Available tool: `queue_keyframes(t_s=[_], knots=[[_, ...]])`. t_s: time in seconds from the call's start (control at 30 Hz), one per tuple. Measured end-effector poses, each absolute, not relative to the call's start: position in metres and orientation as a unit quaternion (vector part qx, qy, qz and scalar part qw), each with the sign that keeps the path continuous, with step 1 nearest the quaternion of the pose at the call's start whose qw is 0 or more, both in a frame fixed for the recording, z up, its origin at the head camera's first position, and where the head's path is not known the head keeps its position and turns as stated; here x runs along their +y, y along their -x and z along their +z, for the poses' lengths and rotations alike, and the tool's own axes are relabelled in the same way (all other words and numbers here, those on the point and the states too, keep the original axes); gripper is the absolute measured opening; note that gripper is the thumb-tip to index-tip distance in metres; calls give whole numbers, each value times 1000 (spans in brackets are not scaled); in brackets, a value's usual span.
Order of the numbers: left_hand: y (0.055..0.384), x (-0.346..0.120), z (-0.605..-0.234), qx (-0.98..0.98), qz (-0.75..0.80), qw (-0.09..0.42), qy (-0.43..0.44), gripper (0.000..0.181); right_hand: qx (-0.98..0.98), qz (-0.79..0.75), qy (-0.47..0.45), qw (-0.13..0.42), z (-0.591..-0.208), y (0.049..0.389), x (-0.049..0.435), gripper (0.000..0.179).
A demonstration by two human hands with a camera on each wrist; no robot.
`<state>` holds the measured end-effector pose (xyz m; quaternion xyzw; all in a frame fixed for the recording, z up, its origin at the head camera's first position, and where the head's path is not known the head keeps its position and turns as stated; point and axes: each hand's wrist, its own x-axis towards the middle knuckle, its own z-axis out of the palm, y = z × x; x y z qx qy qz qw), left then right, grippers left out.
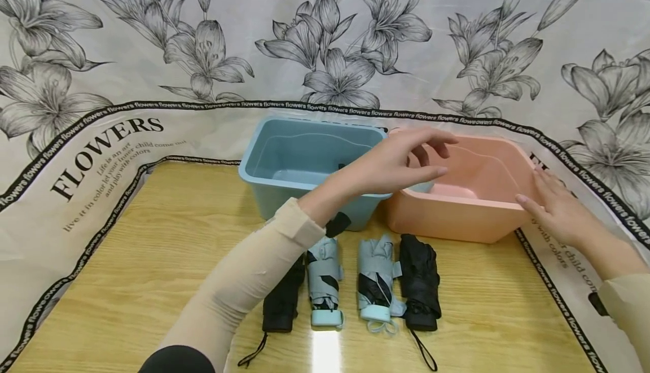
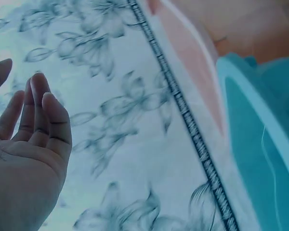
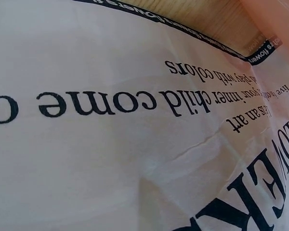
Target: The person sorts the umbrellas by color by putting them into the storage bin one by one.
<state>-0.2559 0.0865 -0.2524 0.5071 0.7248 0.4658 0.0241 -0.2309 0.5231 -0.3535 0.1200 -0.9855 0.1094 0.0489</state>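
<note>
My left hand point(image 1: 406, 158) reaches over the meeting sides of a blue bin point(image 1: 310, 185) and a pink bin point(image 1: 457, 215), its fingers loosely bent and holding nothing. In the left wrist view, the palm of that left hand point(image 2: 29, 159) faces up before the flowered cloth. At the far right my right hand point(image 1: 563, 209) touches the pink bin's right end, fingers extended, thumb by the front corner. Folded umbrellas lie in a row before the bins: a black umbrella point(image 1: 279, 305), partly behind my left arm, two light blue umbrellas point(image 1: 324, 277) point(image 1: 374, 280), and another black umbrella point(image 1: 419, 282).
The wooden table point(image 1: 167, 237) extends left of the bins. A white cloth point(image 1: 284, 88) with flower prints and lettering rises behind and along both sides. Wrist loops trail from the black umbrellas toward the front.
</note>
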Motion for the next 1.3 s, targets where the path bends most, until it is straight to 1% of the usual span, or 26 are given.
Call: queue_keyframes(t_s=[0.17, 0.33, 0.47, 0.67, 0.73, 0.9, 1.07, 1.13, 1.3], knots=[[238, 45, -259, 711, 472, -39, -519, 47, -985, 109, -125, 54, -355, 233, 525, 75], [222, 3, -283, 725, 468, -94, -496, 44, -984, 110, -125, 58, -357, 233, 528, 76], [209, -31, -307, 744, 470, -120, -460, 44, -984, 112, -125, 57, -358, 232, 531, 77], [192, -81, -344, 770, 481, -138, -397, 44, -984, 110, -126, 58, -358, 233, 530, 77], [188, -94, -355, 781, 480, -136, -375, 43, -985, 107, -124, 60, -358, 234, 529, 77], [180, -119, -380, 817, 458, -110, -333, 47, -986, 108, -117, 56, -356, 233, 528, 78], [173, -134, -410, 847, 437, -46, -299, 56, -985, 114, -121, 51, -354, 232, 529, 78], [171, -136, -422, 858, 428, -17, -285, 62, -985, 114, -121, 52, -354, 232, 528, 77], [172, -135, -444, 876, 405, 36, -258, 85, -984, 124, -120, 51, -354, 231, 526, 77]])
